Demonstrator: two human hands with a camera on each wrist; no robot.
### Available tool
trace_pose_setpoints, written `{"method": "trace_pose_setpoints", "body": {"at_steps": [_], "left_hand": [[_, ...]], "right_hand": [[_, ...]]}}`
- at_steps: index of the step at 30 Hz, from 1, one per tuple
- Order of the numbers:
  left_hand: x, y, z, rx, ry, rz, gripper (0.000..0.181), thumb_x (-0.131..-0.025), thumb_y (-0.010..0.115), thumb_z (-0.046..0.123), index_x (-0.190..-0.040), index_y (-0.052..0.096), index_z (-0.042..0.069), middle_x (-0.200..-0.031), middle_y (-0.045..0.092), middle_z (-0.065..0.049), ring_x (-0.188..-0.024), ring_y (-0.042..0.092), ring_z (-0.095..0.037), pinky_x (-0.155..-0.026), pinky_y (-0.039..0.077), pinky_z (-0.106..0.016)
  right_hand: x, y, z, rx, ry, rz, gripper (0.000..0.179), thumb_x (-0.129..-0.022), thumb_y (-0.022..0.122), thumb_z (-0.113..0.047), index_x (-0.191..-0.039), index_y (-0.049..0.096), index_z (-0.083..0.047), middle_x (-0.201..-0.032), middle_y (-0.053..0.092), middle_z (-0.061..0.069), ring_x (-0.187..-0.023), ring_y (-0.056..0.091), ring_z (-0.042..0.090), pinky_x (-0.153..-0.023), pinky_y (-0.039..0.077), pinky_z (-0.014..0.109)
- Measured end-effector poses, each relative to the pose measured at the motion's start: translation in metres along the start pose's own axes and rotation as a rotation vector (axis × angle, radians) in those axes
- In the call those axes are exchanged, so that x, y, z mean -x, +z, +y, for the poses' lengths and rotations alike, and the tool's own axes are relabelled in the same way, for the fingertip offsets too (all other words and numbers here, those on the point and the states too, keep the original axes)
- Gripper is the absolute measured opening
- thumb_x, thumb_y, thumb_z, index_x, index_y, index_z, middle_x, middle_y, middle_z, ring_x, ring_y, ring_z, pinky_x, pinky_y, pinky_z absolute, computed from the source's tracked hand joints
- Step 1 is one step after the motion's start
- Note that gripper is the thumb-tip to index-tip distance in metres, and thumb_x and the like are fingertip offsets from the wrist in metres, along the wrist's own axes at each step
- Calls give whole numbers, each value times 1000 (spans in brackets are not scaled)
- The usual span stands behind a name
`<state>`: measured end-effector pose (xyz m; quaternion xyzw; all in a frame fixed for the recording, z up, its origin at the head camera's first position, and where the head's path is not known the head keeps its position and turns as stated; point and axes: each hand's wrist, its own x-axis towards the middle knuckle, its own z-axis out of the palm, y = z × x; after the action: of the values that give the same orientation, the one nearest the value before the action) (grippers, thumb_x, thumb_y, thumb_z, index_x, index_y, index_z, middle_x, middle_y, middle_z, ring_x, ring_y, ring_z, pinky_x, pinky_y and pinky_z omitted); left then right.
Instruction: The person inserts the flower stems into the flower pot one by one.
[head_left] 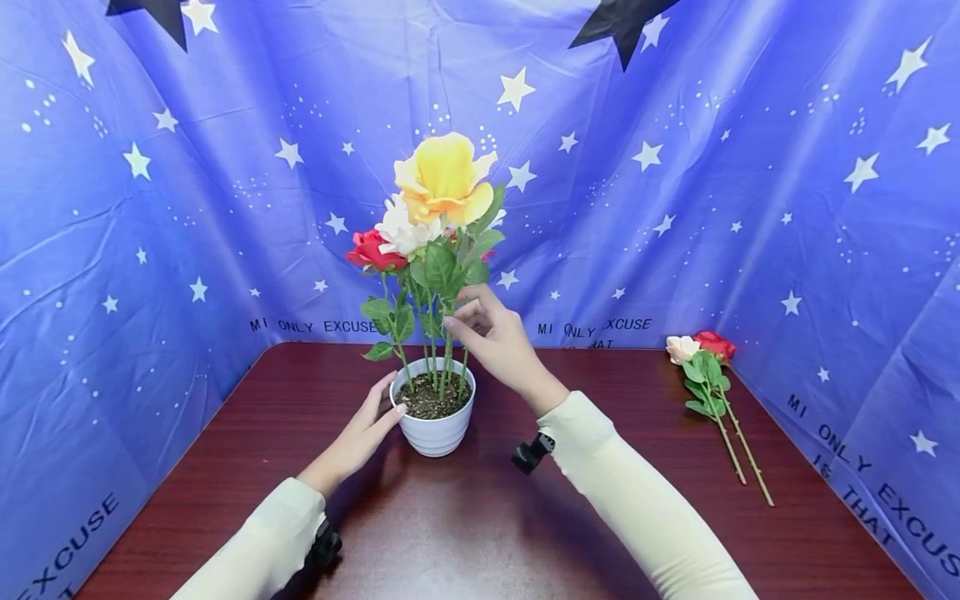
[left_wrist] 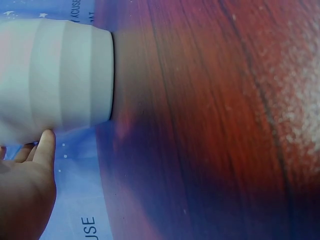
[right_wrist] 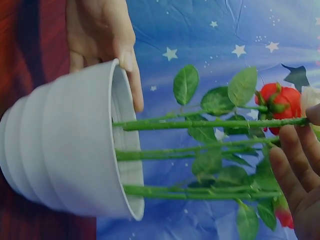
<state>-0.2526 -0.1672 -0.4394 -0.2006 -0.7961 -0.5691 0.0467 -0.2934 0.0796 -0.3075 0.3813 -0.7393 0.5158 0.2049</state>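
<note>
A ribbed white flowerpot (head_left: 437,437) stands on the table, filled with dark soil (head_left: 420,404). Several artificial flowers stand upright in it: a tall yellow rose (head_left: 442,179), a white flower (head_left: 405,229) below it, a red rose (head_left: 375,250) at left, and others partly hidden. My right hand (head_left: 501,342) pinches a green stem (right_wrist: 215,123), apparently the yellow rose's, between thumb and fingers above the pot. Against the pot's left side rests my left hand (head_left: 367,427), its fingers fairly straight and its thumb (left_wrist: 46,147) touching the pot near the rim.
Two loose roses, one pale pink (head_left: 682,349) and one red (head_left: 716,345), lie at the right of the dark red-brown table (head_left: 600,517). A blue star-printed cloth (head_left: 600,208) hangs behind and along both sides.
</note>
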Motion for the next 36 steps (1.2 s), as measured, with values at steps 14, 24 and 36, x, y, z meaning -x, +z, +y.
{"method": "trace_pose_setpoints", "body": {"at_steps": [14, 24, 36], "left_hand": [[0, 0, -1, 7, 17, 1, 63, -106, 51, 18, -157, 18, 2, -154, 32, -30, -141, 34, -41, -112, 29, -54], [-1, 1, -2, 20, 32, -10, 62, -106, 50, 17, -157, 18, 3, -154, 34, -27, -142, 34, -39, -112, 31, -51], [0, 0, -2, 19, 3, -5, 64, -106, 50, 18, -158, 16, 1, -154, 31, -29, -141, 34, -41, -110, 31, -56]], "right_hand": [[-3, 33, -4, 52, -13, -35, 28, -99, 66, -18, -123, 54, -12, -97, 72, 0, -78, 67, 8, -63, 54, 29], [-4, 46, -2, 49, -7, -60, 25, -99, 65, -19, -121, 56, -13, -95, 72, 0, -79, 67, 6, -68, 54, 27], [-6, 54, 7, 99, 20, -54, 25, -99, 65, -21, -122, 59, -12, -92, 72, -2, -76, 65, 5, -63, 53, 26]]}}
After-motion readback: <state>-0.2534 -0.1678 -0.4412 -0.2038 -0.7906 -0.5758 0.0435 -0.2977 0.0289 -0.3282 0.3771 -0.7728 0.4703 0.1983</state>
